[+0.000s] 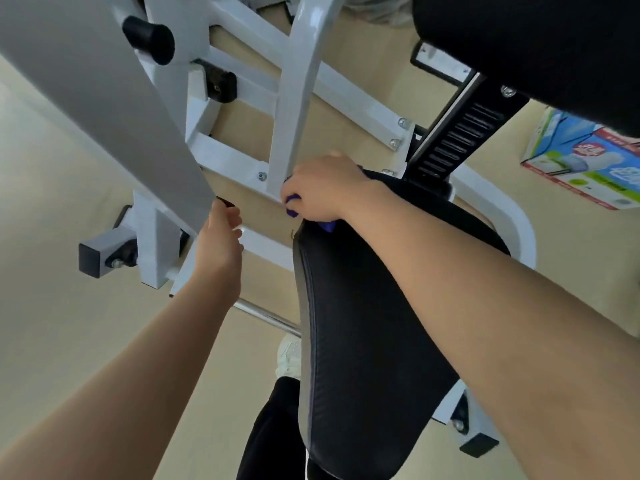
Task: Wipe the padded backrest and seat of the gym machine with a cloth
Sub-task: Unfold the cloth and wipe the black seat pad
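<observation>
The black padded seat (360,358) runs from the bottom centre up to mid-frame. My right hand (322,190) presses a bunched blue cloth (292,207) against the seat's far end, with only small bits of cloth showing under the fingers. The black padded backrest (540,46) fills the top right corner. My left hand (221,237) reaches out to the left and touches a dark knob at the lower edge of a grey panel (104,109); its fingers curl around it.
White steel frame bars (298,98) cross just beyond the seat. A black slotted adjuster post (457,136) joins seat and backrest. A colourful cardboard box (588,164) lies on the beige floor at right. My white shoe (289,356) and dark trouser leg stand left of the seat.
</observation>
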A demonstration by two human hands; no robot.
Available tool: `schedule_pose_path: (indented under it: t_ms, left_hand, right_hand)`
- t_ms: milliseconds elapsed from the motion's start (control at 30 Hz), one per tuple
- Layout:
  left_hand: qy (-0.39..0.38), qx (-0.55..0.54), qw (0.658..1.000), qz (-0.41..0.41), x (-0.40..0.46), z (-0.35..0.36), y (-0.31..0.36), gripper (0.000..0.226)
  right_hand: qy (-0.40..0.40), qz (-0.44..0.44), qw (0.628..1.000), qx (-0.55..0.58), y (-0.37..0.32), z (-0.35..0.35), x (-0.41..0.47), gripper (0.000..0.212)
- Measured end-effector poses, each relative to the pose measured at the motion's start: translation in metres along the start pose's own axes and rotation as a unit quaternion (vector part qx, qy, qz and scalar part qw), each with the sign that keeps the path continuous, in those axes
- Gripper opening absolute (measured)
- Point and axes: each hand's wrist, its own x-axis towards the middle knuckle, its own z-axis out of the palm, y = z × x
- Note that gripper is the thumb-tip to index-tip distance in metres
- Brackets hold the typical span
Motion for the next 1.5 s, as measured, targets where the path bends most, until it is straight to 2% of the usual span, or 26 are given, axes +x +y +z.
schedule_pose_path:
  t_ms: [67, 100, 233, 300, 367, 400, 467, 533, 567, 633, 733, 833, 900, 967, 1033, 1100, 1167, 1267, 1333, 1400, 1433, 1500]
  left_hand:
    - [-0.010, 0.001, 1.000, 0.008, 0.000, -0.004, 0.000, 0.039]
    - [-0.010, 0.000, 1.000, 0.009, 0.000, -0.006, -0.001, 0.040]
    - [-0.001, -0.013, 1.000, -0.004, -0.002, -0.012, -0.003, 0.039]
    - [-0.010, -0.004, 1.000, 0.000, -0.007, -0.013, -0.005, 0.039]
    - [-0.018, 0.004, 1.000, 0.002, -0.011, -0.014, -0.007, 0.037]
    - [-0.017, 0.005, 1.000, 0.003, -0.012, -0.016, -0.009, 0.037]
    - [-0.016, 0.009, 1.000, 0.007, -0.013, -0.018, -0.011, 0.037]
    - [-0.019, 0.015, 1.000, 0.010, -0.014, -0.019, -0.013, 0.037]
    - [-0.016, 0.015, 1.000, 0.010, -0.015, -0.020, -0.015, 0.037]
    - [-0.008, 0.009, 1.000, 0.005, -0.021, -0.022, -0.022, 0.036]
    - [0.003, -0.008, 1.000, -0.023, -0.033, -0.024, -0.033, 0.038]
    - [-0.011, -0.024, 0.999, -0.044, -0.049, -0.027, -0.040, 0.040]
    - [-0.018, -0.030, 0.999, -0.039, -0.057, -0.028, -0.043, 0.044]
    - [-0.021, -0.027, 0.999, -0.026, -0.062, -0.030, -0.046, 0.046]
    - [-0.024, -0.027, 0.999, -0.014, -0.064, -0.032, -0.049, 0.046]
    - [-0.025, -0.034, 0.999, -0.009, -0.067, -0.035, -0.055, 0.048]
    - [-0.024, -0.039, 0.999, -0.008, -0.071, -0.039, -0.060, 0.047]
    - [-0.020, -0.048, 0.998, -0.018, -0.083, -0.047, -0.064, 0.045]
    - [-0.017, -0.053, 0.998, -0.019, -0.091, -0.051, -0.063, 0.044]
    - [-0.013, -0.055, 0.998, -0.011, -0.100, -0.055, -0.063, 0.043]
    - [-0.013, -0.054, 0.998, -0.006, -0.104, -0.057, -0.063, 0.042]
    - [-0.014, -0.045, 0.999, 0.002, -0.109, -0.060, -0.064, 0.044]
  right_hand:
    - [-0.026, 0.065, 0.998, 0.000, 0.000, -0.002, 0.008, 0.024]
    - [-0.038, 0.068, 0.997, -0.015, -0.007, -0.003, 0.009, 0.022]
    - [-0.068, -0.043, 0.993, -0.082, -0.063, 0.004, -0.018, 0.024]
    - [-0.102, -0.122, 0.976, -0.151, -0.090, 0.018, -0.039, 0.022]
    - [-0.106, -0.138, 0.964, -0.199, -0.095, 0.026, -0.041, 0.025]
    - [-0.082, -0.114, 0.968, -0.207, -0.089, 0.026, -0.034, 0.026]
    - [-0.023, -0.013, 0.987, -0.161, -0.070, 0.017, -0.019, 0.027]
    - [-0.023, 0.067, 0.991, -0.111, -0.062, 0.008, -0.012, 0.026]
    - [-0.042, 0.057, 0.991, -0.118, -0.065, 0.007, -0.015, 0.023]
    - [-0.067, -0.031, 0.981, -0.177, -0.084, 0.017, -0.035, 0.018]
    - [-0.127, -0.139, 0.960, -0.209, -0.122, 0.040, -0.076, 0.026]
    - [-0.180, -0.182, 0.943, -0.214, -0.144, 0.051, -0.098, 0.027]
    - [-0.135, -0.146, 0.950, -0.242, -0.129, 0.046, -0.085, 0.029]
    - [-0.066, -0.045, 0.971, -0.227, -0.107, 0.033, -0.065, 0.030]
    - [-0.057, 0.029, 0.978, -0.200, -0.099, 0.025, -0.054, 0.029]
    - [-0.086, 0.029, 0.977, -0.194, -0.115, 0.031, -0.061, 0.027]
    - [-0.128, -0.019, 0.973, -0.190, -0.143, 0.042, -0.085, 0.026]
    - [-0.216, -0.091, 0.964, -0.122, -0.179, 0.052, -0.127, 0.014]
    - [-0.259, -0.107, 0.955, -0.102, -0.188, 0.048, -0.137, 0.024]
    - [-0.240, -0.100, 0.960, -0.106, -0.182, 0.044, -0.134, 0.018]
    - [-0.204, -0.083, 0.969, -0.113, -0.174, 0.044, -0.129, 0.010]
    - [-0.120, -0.032, 0.983, -0.135, -0.155, 0.039, -0.118, 0.014]
